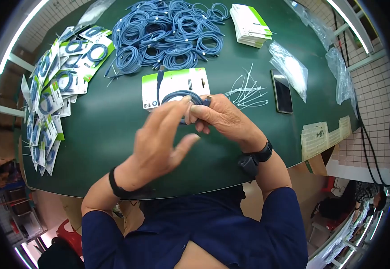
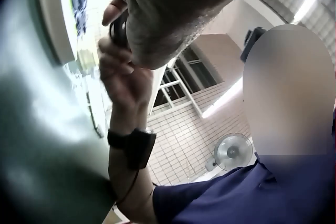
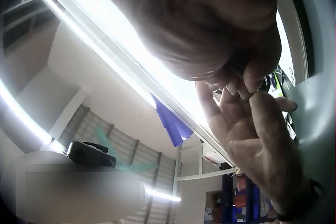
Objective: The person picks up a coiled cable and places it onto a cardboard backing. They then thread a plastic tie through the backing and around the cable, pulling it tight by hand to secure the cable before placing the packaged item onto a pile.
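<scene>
In the head view a coiled blue cable is held over a white-and-green package card, with one black plug sticking up over the card. My right hand grips the coil at its right side, thumb and curled fingers round it near another dark plug end. My left hand reaches in from the left with long fingers, their tips meeting the right thumb at the coil. Its thumb stands well apart. The fingertips overlap there and hide part of the coil. In the right wrist view the left fingers look nearly straight.
Loose white cable ties lie right of the card, then a phone and a clear bag. Many coiled blue cables are heaped at the back. Carded cables pile up at left; stacked cards stand back right.
</scene>
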{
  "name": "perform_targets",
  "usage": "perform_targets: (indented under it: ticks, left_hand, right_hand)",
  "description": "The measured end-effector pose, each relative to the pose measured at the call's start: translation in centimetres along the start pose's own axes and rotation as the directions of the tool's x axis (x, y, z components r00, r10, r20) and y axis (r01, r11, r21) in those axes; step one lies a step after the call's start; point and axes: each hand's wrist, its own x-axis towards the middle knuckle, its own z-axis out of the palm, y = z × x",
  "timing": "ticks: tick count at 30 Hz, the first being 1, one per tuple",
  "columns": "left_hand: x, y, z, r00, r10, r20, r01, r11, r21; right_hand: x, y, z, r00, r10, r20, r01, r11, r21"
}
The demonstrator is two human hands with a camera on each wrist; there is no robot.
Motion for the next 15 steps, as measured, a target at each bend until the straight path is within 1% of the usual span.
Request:
perform_targets:
  ticks: [1, 5, 6, 9, 10, 13, 14, 15]
  left_hand:
    - [0.2, 0.7, 0.8, 0.98, -0.107, 0.168, 0.128, 0.984, -0.122]
    - [0.3, 0.5, 3.5, 0.985, -0.111, 0.135, 0.13, 0.981, -0.143]
    - [0.3, 0.2, 3.5, 0.986, -0.105, 0.128, 0.123, 0.983, -0.137]
    - [0.6, -0.7, 3.3, 0.988, 0.011, 0.154, -0.007, 1.0, -0.028]
    - [0.6, -0.9, 3.2, 0.989, 0.023, 0.143, -0.021, 1.0, -0.017]
    - [0.2, -1.5, 2.9, 0.984, 0.114, 0.139, -0.101, 0.99, -0.102]
    - [0.3, -1.7, 3.0, 0.984, 0.119, 0.133, -0.107, 0.99, -0.094]
    - [0.2, -1.7, 3.2, 0.99, 0.106, 0.088, -0.092, 0.984, -0.151]
  right_hand:
    - [0.0, 0.0, 0.0, 1.0, -0.02, -0.008, 0.02, 0.997, 0.075]
    - [0.1, 0.7, -0.3, 1.0, -0.021, -0.015, 0.023, 0.996, 0.085]
    - [0.1, 1.0, -0.4, 0.999, -0.031, -0.012, 0.031, 0.996, 0.079]
    - [0.3, 1.4, -0.6, 0.985, 0.001, -0.173, 0.005, 0.999, 0.034]
    - [0.4, 0.9, -0.5, 0.985, -0.017, -0.171, 0.022, 1.0, 0.023]
    - [0.2, -0.4, 0.1, 0.952, -0.04, -0.305, 0.076, 0.991, 0.106]
    - [0.2, -0.5, 0.2, 0.952, -0.051, -0.301, 0.084, 0.991, 0.1]
    - [0.2, -0.5, 0.1, 0.961, -0.026, -0.276, 0.074, 0.983, 0.167]
